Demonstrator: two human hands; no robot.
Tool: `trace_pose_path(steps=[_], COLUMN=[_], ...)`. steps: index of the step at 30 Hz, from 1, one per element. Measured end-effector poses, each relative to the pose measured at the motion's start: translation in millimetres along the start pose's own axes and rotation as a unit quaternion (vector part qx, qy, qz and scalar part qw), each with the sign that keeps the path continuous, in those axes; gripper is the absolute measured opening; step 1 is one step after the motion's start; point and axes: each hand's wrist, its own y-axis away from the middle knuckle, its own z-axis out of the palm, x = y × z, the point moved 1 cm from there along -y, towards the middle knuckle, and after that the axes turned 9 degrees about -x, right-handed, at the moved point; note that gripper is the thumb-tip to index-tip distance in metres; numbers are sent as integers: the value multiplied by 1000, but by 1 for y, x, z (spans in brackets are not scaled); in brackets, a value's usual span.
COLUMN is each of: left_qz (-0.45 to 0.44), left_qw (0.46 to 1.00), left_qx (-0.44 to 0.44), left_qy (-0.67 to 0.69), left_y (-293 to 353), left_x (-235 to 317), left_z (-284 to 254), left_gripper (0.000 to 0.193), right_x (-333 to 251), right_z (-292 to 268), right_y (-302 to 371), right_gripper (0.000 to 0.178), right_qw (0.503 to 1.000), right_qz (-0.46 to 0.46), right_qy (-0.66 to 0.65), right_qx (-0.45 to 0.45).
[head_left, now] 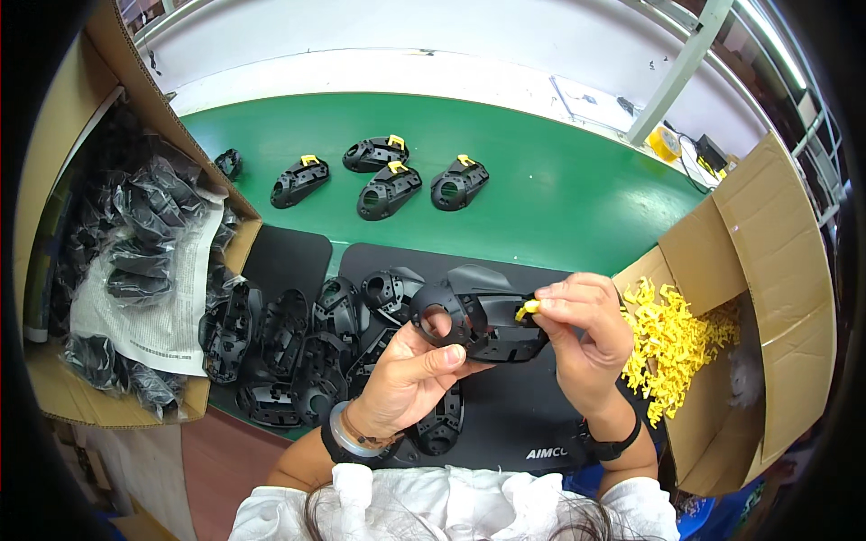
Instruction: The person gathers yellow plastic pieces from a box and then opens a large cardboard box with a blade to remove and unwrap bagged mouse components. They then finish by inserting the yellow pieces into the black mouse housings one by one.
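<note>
My left hand grips a black plastic housing with a round opening, held above a dark mat. My right hand pinches a small yellow clip against the housing's right end. Several more bare black housings lie in a heap on the mat to the left of my hands. Further out on the green surface lie several housings with yellow clips fitted.
A cardboard box at the right holds a pile of loose yellow clips. Another cardboard box at the left holds bagged black parts and a printed sheet. A dark mat covers the near bench; a yellow tape roll sits far right.
</note>
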Motion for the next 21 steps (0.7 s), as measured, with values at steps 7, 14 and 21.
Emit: trace_pose_path(steps=[7,14,21], left_qz=[-7,217,299], left_qw=[1000,630,457], left_qx=[-23,-53,-86], left_qy=[18,-744,-834], left_y=[4,-8,6], left_x=[-3,10,-14], left_z=[0,17,34], left_gripper=[23,69,37], right_x=[-10,-26,-19], right_z=[0,-26,-25], right_y=[13,21,41], right_gripper=[22,19,31], right_qw=[959,988,980], right_qz=[189,40,-98], right_qy=[-212,-32,106], right_qx=[-21,-147,-137])
